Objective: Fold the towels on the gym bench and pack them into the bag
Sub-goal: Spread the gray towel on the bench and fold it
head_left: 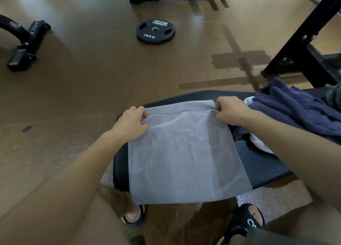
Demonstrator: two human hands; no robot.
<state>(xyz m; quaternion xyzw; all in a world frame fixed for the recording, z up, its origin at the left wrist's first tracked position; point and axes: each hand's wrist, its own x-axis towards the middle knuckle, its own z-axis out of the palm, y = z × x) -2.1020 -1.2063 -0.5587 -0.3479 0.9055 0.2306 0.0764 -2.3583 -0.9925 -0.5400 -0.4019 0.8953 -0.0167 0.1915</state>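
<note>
Brown gym flooring all round, and a 15 kg weight plate (155, 31) lying flat out in the middle. Left hand (132, 123) pinches the far left corner of the grey towel (184, 152), fingers curled over the top layer. That towel is already doubled, spread across the black gym bench (262, 163) with its near edge hanging off the front. Right hand (233, 111) pinches the far right corner the same way. Further right, a crumpled navy towel (299, 108) sits on something white (258, 145), waiting. No bag visible. The risk: that overhang could drag the cloth off, or uneven pulling could skew the fold's edges.
</note>
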